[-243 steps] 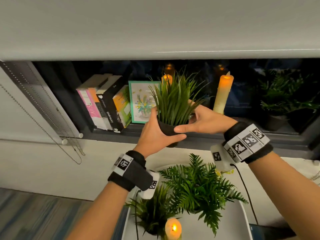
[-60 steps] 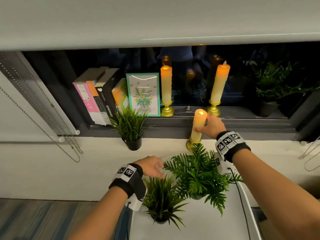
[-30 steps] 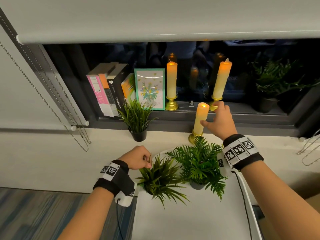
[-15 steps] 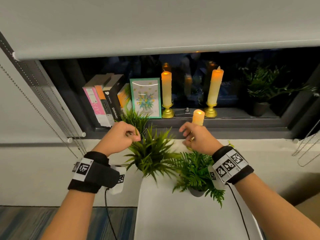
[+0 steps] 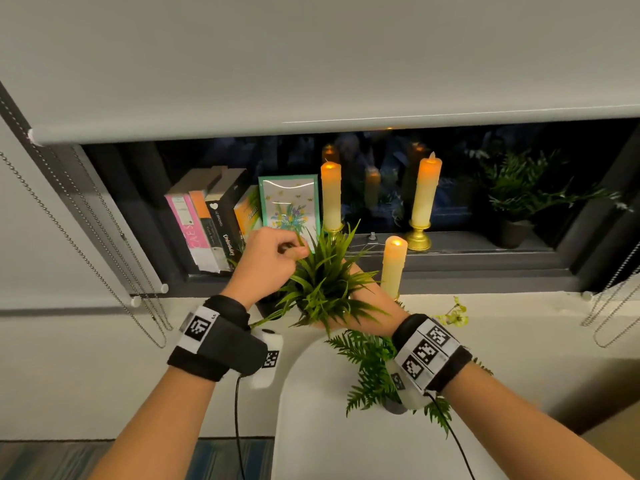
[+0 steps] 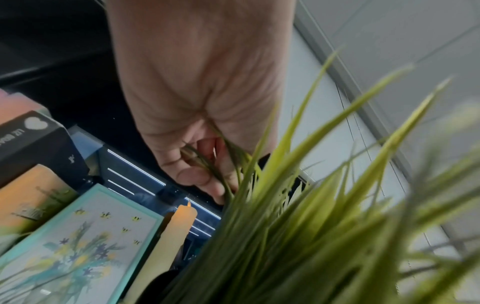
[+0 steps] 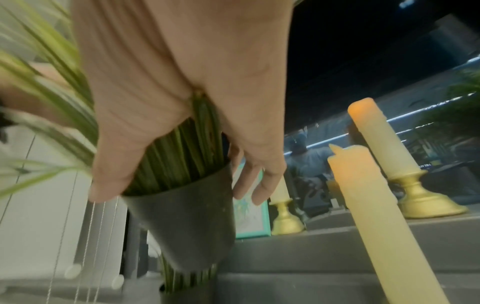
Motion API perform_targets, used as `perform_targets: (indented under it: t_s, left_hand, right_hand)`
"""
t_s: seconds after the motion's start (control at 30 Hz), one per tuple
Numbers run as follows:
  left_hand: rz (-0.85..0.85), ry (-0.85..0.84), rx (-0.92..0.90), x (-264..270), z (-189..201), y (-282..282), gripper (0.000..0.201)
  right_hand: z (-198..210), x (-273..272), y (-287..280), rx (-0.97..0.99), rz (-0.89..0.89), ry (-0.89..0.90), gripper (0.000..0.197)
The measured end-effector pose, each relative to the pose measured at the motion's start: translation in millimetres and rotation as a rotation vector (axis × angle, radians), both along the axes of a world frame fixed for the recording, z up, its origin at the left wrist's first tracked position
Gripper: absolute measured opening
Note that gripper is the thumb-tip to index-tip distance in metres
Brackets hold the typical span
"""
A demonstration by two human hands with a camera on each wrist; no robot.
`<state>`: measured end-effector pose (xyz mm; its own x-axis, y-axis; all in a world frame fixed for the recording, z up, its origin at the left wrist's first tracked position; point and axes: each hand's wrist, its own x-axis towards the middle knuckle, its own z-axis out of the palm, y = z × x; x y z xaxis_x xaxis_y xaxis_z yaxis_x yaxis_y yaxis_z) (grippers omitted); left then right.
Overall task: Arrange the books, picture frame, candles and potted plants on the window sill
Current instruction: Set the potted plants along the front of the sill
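Note:
A grass plant (image 5: 323, 282) in a black pot (image 7: 187, 222) hangs in the air just in front of the window sill (image 5: 485, 259). My left hand (image 5: 298, 249) pinches a few of its blades (image 6: 205, 164) from above. My right hand (image 5: 367, 299) grips it at the pot's rim (image 7: 176, 191), mostly hidden under the leaves. On the sill stand several books (image 5: 207, 226), a teal picture frame (image 5: 289, 202), two tall candles (image 5: 330, 199) (image 5: 426, 195) and a potted plant (image 5: 516, 199). A shorter lit candle (image 5: 393, 268) stands in front of the sill.
A fern (image 5: 374, 372) stands on the white table (image 5: 346, 445) under my right wrist. Another grass plant (image 7: 187, 277) sits right below the held pot. Bead cords (image 5: 104, 258) hang at both sides. The lowered blind (image 5: 311, 64) hangs low over the sill.
My right hand left the short candle and now grips the grass plant's pot. The plant, pulled off the table by my left hand, has risen towards the sill.

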<state>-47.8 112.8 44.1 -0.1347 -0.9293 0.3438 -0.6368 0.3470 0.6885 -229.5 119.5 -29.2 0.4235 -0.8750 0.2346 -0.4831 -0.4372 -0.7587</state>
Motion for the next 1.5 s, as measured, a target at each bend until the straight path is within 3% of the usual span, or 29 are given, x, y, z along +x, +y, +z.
perform_targets:
  t_s: [0.07, 0.17, 0.23, 0.27, 0.33, 0.4, 0.53, 0.63, 0.8, 0.9, 1.0, 1.2, 1.3, 1.4, 1.5]
  left_hand:
    - [-0.007, -0.026, -0.018, -3, -3, -4, 0.02]
    - [-0.021, -0.057, -0.038, -7, -6, -7, 0.024]
    - [-0.042, -0.058, -0.024, -8, -9, -10, 0.022]
    - [-0.051, -0.043, -0.018, -8, -10, -13, 0.021]
    - [-0.054, 0.01, -0.016, -3, -12, -19, 0.019]
    - [-0.047, 0.062, -0.034, 6, -15, -25, 0.018]
    - [0.041, 0.082, 0.032, 36, -37, -38, 0.033]
    - [0.139, -0.012, 0.026, 56, -65, -45, 0.038]
    - [0.303, 0.044, 0.067, 69, -99, -47, 0.035]
    - [0.422, 0.131, -0.003, 73, -117, -44, 0.034]
    - [0.538, 0.179, -0.018, 75, -130, -43, 0.06]
    - [0.667, 0.055, 0.066, 72, -151, -52, 0.094]
    - [0.647, -0.063, 0.202, 66, -157, -57, 0.114]
    - [0.616, -0.218, 0.333, 60, -162, -66, 0.118]
    - [0.605, -0.234, 0.419, 55, -171, -76, 0.119]
  right_hand:
    - [-5, 5, 4, 0.084, -0.086, -0.095, 0.025]
    - [-15, 8, -1, 0.231, -0.014, -0.202, 0.024]
    - [-14, 9, 3, 0.238, -0.056, -0.242, 0.024]
    - [-23, 6, -6, 0.155, -0.12, -0.22, 0.018]
    - [-51, 2, -27, -0.03, -0.239, 0.003, 0.02]
    - [-81, -6, -55, 0.011, -0.22, 0.076, 0.025]
    - [-36, -4, -56, 0.004, -0.339, 0.161, 0.059]
    - [-26, -9, -58, 0.084, -0.381, 0.108, 0.053]
    - [-34, -11, -70, 0.163, -0.465, 0.082, 0.051]
    - [-41, -6, -71, 0.194, -0.525, 0.079, 0.054]
    - [-50, -2, -76, 0.264, -0.566, 0.059, 0.06]
    - [-64, 9, -88, 0.357, -0.628, 0.088, 0.077]
    - [-71, 14, -94, 0.383, -0.629, 0.145, 0.093]
    - [-75, 17, -101, 0.404, -0.606, 0.225, 0.094]
    - [-79, 18, -104, 0.423, -0.586, 0.248, 0.086]
